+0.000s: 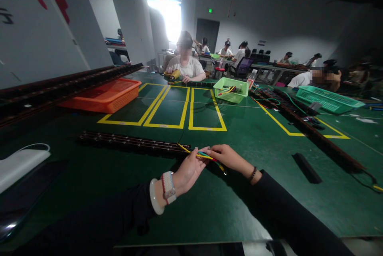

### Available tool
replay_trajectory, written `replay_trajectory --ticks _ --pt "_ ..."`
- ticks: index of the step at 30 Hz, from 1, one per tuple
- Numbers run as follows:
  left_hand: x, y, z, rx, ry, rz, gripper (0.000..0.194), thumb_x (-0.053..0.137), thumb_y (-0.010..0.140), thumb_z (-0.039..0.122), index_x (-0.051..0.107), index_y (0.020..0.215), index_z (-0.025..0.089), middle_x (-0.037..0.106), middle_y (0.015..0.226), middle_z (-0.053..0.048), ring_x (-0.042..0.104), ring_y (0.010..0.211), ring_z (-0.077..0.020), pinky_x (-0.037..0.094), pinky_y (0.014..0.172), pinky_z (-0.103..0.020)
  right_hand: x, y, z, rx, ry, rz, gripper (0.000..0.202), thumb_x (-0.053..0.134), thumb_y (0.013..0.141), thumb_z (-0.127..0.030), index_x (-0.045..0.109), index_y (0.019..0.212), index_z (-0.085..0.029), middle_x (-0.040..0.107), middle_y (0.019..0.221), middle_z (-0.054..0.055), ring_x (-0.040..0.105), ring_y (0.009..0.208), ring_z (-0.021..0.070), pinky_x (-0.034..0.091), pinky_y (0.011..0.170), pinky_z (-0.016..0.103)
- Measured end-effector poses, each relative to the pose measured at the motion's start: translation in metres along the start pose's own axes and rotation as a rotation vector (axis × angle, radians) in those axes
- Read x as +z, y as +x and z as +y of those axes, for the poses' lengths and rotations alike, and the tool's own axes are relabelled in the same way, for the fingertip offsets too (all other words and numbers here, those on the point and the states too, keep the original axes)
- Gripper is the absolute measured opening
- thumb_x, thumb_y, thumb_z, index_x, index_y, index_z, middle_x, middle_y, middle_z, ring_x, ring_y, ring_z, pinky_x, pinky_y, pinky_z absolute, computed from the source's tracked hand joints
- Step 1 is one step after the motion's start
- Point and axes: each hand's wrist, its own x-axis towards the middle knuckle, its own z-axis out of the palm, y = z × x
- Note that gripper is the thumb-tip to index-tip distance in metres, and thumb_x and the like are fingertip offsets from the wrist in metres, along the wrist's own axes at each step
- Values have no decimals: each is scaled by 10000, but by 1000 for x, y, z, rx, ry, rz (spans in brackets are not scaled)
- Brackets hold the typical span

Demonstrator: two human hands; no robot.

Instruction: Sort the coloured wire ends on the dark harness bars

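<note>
While white device (22,165) sits at 9 o'clock from hands, orange basket (103,98) is at 10. Dark strips (128,141) lie on green table (119,218), running from hands toward 9–10 o'clock. Left hand (189,170) palm up, wires (206,157) held between thumb and fingers. Right hand (229,158) pinching same wires, ring terminal (225,173) poking out toward 5. Light green basket (231,94) at 1, black piece (306,167) at 3, teal basket (330,102) at 2.

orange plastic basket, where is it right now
In the head view, the orange plastic basket sits on the left side of the green table, beside the leftmost yellow-outlined rectangle.
</note>
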Motion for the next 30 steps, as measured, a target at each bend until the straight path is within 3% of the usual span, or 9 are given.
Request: replay_trajectory --ticks 6,10,16,21,23,30 --pt "5 -2 1 -22 29 -49 365 334 932 296 575 1121 98 630 1075 -127 552 1042 -199 406 937 -353 8 -4 -2 131 612 -344 451 513 835 -562 598 876 -121 634 723 33 609 594 130 471 549 239" --pt "3 -2 0 -12 18 -85 345 377 919 313 594 1076 95 632 1049 -131 561 1009 -203 416 916 -349 11 -4 0 159 712 -344 416 594 793 -527 605 911 -128 623 704 11 574 503 93 459 481 209" --pt "-1 -1 -2 -9 36 -43 249 457 899 307 594 957 107 640 1018 -135 560 1032 -192 389 968 -361 3 -5 -9 45 215 -107 337 520 877 -421 674 981 -139 611 629 -3 475 421 64 346 394 175" --pt "-2 0 -3 -11 -3 -55 212 488 886 316 571 872 121 644 985 -128 574 1016 -179 383 986 -358 8 -8 -12 -235 -284 111 222 492 920 -286 678 974 -178 684 874 49 619 777 147 452 676 232" --pt "0 -1 -2 -7 -22 -52 220 479 889 322 562 831 126 647 965 -119 576 1009 -175 385 985 -349 12 -9 -10 -309 -451 140 212 475 932 -267 654 1001 -178 673 886 58 618 812 155 453 699 239" --pt "-2 3 -3 -21 -47 -38 214 469 896 283 560 786 124 653 904 -101 591 966 -176 411 946 -335 15 -12 -9 -462 -868 106 191 470 921 -156 568 1084 -143 617 818 57 583 638 130 406 546 229"
